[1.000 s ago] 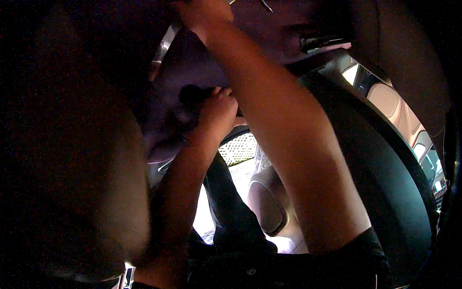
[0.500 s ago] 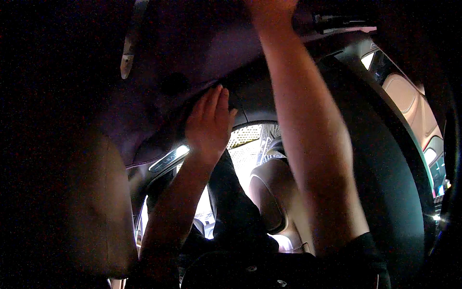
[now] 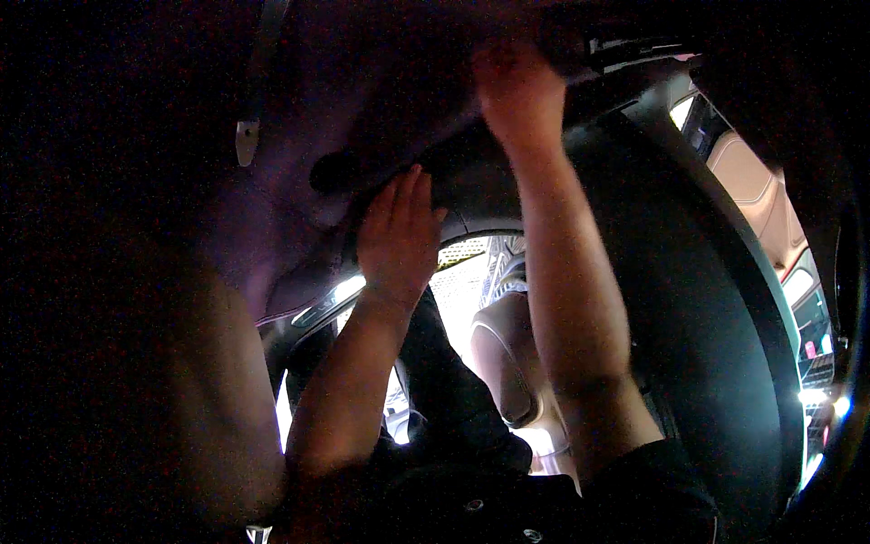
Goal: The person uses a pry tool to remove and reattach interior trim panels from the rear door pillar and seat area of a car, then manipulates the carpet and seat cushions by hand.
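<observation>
My left hand [image 3: 399,222] lies with its fingers stretched out against the edge of a dark carpet-like lining [image 3: 362,136], beside a black trim panel [image 3: 480,195]. Nothing shows in its grip. Farther off and to the right, my right hand [image 3: 524,95] reaches to the same dark lining. Its fingers are lost in shadow, so whether it holds anything is hidden. A slim dark fitting with a shiny edge [image 3: 639,53] is just right of that hand. To the left hangs a strap-like strip with a pale metal end [image 3: 246,143].
This is a dim car interior. A beige padded seat part [image 3: 227,390] stands at the left, and a light door panel [image 3: 503,358] lies below, between my arms. A large dark curved panel [image 3: 716,299] fills the right. Bright openings show beyond, with a beige seat [image 3: 743,168] at the far right.
My right hand has drawn back toward me and come fully into view. My left hand stays on the lining's edge. The whole view has shifted slightly.
</observation>
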A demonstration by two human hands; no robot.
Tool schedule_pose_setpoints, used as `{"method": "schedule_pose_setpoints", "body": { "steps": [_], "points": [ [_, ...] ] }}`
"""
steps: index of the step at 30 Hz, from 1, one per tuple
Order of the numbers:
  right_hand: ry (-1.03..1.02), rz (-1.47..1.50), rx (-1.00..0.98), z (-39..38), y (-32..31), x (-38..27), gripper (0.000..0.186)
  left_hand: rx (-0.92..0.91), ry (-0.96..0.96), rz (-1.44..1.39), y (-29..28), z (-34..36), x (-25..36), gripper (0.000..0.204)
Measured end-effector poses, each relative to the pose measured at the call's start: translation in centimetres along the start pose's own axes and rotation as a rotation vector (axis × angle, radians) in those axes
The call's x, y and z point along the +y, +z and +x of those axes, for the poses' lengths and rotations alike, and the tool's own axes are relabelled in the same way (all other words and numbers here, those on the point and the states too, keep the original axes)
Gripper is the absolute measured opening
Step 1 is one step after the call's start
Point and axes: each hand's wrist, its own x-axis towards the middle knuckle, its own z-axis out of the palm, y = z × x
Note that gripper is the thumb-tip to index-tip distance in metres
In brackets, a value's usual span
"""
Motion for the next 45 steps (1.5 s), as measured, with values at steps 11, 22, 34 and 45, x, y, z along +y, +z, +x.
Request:
{"method": "schedule_pose_setpoints", "body": {
  "steps": [11, 22, 34, 45],
  "points": [
    [-0.149, 0.275, 0.098, 6.5, -1.1, -7.1, 0.027, -0.03, -0.161, -0.031, -0.4, -2.2, 0.5, 0.06],
    [-0.208, 0.393, 0.218, 11.0, 6.9, -13.4, 0.064, 0.108, -0.139, -0.15, 4.2, -2.3, -1.0, 0.052],
    [0.27, 1.448, -0.595, 1.3, -6.2, -5.4, 0.033, 0.21, -0.074, -0.083, 2.2, 1.2, 0.1, 0.044],
    [0.212, 1.185, 0.406, -0.7, -12.3, -2.7, 0.019, 0.229, -0.035, -0.139, 1.4, 3.7, 0.9, 0.036]
  ]
}}
